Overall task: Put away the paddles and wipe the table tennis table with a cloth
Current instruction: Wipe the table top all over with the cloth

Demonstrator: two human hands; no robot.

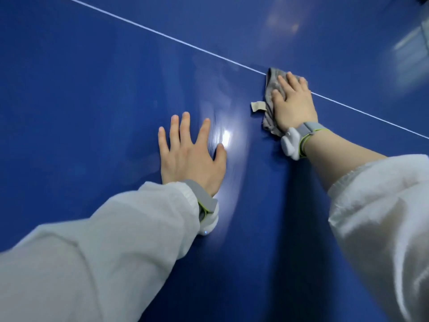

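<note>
Nearest us, our left hand [190,156] rests spread flat on the blue table [92,89]; farther, our right hand [293,104] presses flat on the grey cloth [270,86] at the white line [162,34]; bunched folds may slip, leaving streaks; no paddles or table edges in view.

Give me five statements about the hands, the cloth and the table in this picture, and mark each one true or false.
1. The right hand presses flat on the grey cloth. True.
2. The left hand holds a paddle. False: it holds nothing and rests with spread fingers on the blue table.
3. The cloth lies across the white line. True: the line runs under its far end.
4. Both sleeves cover the wrists. False: the right sleeve is pushed up the forearm; the left sleeve reaches the wrist.
5. A pale tag sticks out of the cloth toward the left hand. True.
</note>
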